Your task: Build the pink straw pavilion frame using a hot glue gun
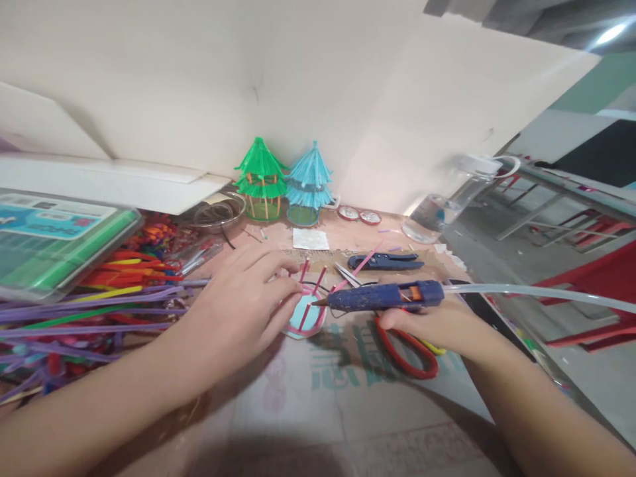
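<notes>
My left hand is closed in a pinch on a small round craft base with a light blue floor, a pink rim and pink straw posts standing up from it. My right hand grips a blue hot glue gun lying level, its nozzle pointing left and touching the base's rim. A clear glue stick trails out of the gun's back to the right. Both hands rest over a cardboard sheet.
Two finished straw pavilions, green and blue, stand at the back wall. A heap of coloured straws and a clear plastic box lie left. Red-handled scissors, blue pliers and a clear bottle sit right.
</notes>
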### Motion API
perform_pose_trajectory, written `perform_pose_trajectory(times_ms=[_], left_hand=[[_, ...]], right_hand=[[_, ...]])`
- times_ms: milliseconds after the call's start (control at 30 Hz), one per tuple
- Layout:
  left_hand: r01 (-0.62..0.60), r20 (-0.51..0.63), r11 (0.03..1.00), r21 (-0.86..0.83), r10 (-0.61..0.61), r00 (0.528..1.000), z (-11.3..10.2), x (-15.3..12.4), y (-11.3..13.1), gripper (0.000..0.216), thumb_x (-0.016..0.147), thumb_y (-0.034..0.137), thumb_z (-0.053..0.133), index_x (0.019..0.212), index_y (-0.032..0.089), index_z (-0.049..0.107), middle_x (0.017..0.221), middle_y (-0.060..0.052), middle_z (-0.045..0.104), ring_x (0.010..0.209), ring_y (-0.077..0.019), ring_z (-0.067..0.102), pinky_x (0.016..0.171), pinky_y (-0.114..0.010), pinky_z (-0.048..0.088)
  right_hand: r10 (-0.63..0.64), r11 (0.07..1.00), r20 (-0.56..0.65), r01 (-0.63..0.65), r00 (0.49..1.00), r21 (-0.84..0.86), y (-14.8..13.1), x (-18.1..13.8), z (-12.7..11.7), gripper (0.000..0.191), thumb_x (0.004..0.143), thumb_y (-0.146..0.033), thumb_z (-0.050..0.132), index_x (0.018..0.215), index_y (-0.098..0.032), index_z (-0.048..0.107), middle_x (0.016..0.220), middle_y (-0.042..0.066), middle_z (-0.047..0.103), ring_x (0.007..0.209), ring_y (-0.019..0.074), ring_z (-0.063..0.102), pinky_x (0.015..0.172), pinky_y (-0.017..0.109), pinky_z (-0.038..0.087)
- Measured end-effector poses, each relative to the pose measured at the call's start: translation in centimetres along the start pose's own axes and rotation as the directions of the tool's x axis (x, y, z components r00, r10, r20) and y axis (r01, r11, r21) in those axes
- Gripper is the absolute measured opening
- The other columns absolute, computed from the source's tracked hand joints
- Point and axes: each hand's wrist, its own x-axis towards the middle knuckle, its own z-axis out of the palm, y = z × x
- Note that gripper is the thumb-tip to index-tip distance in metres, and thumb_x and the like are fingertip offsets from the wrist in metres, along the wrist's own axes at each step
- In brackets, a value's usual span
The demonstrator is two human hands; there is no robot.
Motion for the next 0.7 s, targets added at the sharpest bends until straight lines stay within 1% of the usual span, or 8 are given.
perform_pose_trajectory(times_ms=[100, 167, 233, 300, 433, 600, 700], left_hand=[[-0.007, -0.002, 1.000, 0.001, 0.007, 1.000, 0.0, 0.0, 0.0, 0.026, 0.095, 0.022, 0.047, 0.085, 0.017, 0.070, 0.102, -0.008, 0.067, 0.099, -0.0252, 0.058, 0.090, -0.043, 0.045], [-0.008, 0.000, 1.000, 0.000, 0.008, 1.000, 0.0, 0.0, -0.1, 0.025, 0.095, 0.022, 0.047, 0.085, 0.016, 0.070, 0.101, -0.008, 0.067, 0.098, -0.0252, 0.058, 0.089, -0.043, 0.045], [-0.009, 0.007, 1.000, 0.001, 0.009, 1.000, 0.0, 0.0, -0.1, 0.024, 0.095, 0.022, 0.048, 0.087, 0.017, 0.070, 0.104, -0.008, 0.067, 0.100, -0.0253, 0.058, 0.089, -0.043, 0.045], [-0.009, 0.014, 1.000, 0.001, 0.009, 1.000, -0.1, 0.0, -0.1, 0.023, 0.095, 0.023, 0.049, 0.087, 0.018, 0.070, 0.108, -0.008, 0.067, 0.102, -0.0253, 0.058, 0.091, -0.044, 0.045], [-0.013, 0.021, 1.000, -0.015, 0.013, 1.000, -0.1, -0.1, -0.1, 0.024, 0.096, 0.024, 0.049, 0.087, 0.019, 0.070, 0.110, -0.008, 0.066, 0.106, -0.0244, 0.057, 0.094, -0.044, 0.044], [-0.014, 0.015, 1.000, -0.020, 0.014, 1.000, -0.1, -0.1, 0.0, 0.025, 0.096, 0.025, 0.048, 0.088, 0.020, 0.071, 0.109, -0.008, 0.066, 0.105, -0.0244, 0.057, 0.095, -0.044, 0.044], [-0.020, 0.009, 1.000, -0.023, 0.021, 1.000, -0.1, 0.0, 0.1, 0.024, 0.096, 0.023, 0.048, 0.088, 0.020, 0.071, 0.108, -0.008, 0.066, 0.105, -0.0244, 0.057, 0.095, -0.044, 0.044]], right_hand=[[-0.026, 1.000, 0.032, 0.026, 0.999, 0.018, 0.1, 0.0, -0.1, 0.047, 0.070, -0.071, 0.065, 0.062, -0.025, 0.067, 0.065, 0.002, 0.068, 0.070, 0.0236, 0.067, 0.067, 0.034, 0.056], [-0.055, 0.995, 0.021, 0.053, 0.998, 0.079, 0.2, 0.0, -0.1, 0.054, 0.073, -0.076, 0.058, 0.064, -0.024, 0.068, 0.066, 0.003, 0.068, 0.070, 0.0224, 0.066, 0.067, 0.034, 0.055], [-0.084, 0.983, -0.012, 0.084, 0.996, 0.160, 0.4, 0.3, -0.1, 0.061, 0.076, -0.079, 0.052, 0.068, -0.022, 0.070, 0.068, 0.005, 0.069, 0.067, 0.0214, 0.065, 0.064, 0.033, 0.054], [-0.095, 0.966, -0.056, 0.106, 0.994, 0.237, 0.7, 0.6, -0.1, 0.065, 0.078, -0.080, 0.049, 0.070, -0.020, 0.071, 0.065, 0.006, 0.068, 0.063, 0.0202, 0.063, 0.060, 0.032, 0.052], [-0.069, 0.938, -0.136, 0.111, 0.988, 0.330, 1.4, 1.2, 0.2, 0.063, 0.080, -0.077, 0.049, 0.067, -0.018, 0.070, 0.061, 0.006, 0.064, 0.061, 0.0200, 0.060, 0.056, 0.032, 0.050], [-0.080, 0.934, -0.121, 0.117, 0.989, 0.339, 1.6, 1.5, 0.4, 0.061, 0.081, -0.077, 0.049, 0.068, -0.021, 0.070, 0.064, 0.007, 0.066, 0.065, 0.0223, 0.063, 0.059, 0.035, 0.052], [-0.095, 0.952, -0.136, 0.130, 0.986, 0.277, 1.7, 1.4, 0.4, 0.064, 0.082, -0.078, 0.044, 0.071, -0.021, 0.071, 0.063, 0.006, 0.066, 0.062, 0.0217, 0.062, 0.058, 0.035, 0.052]])
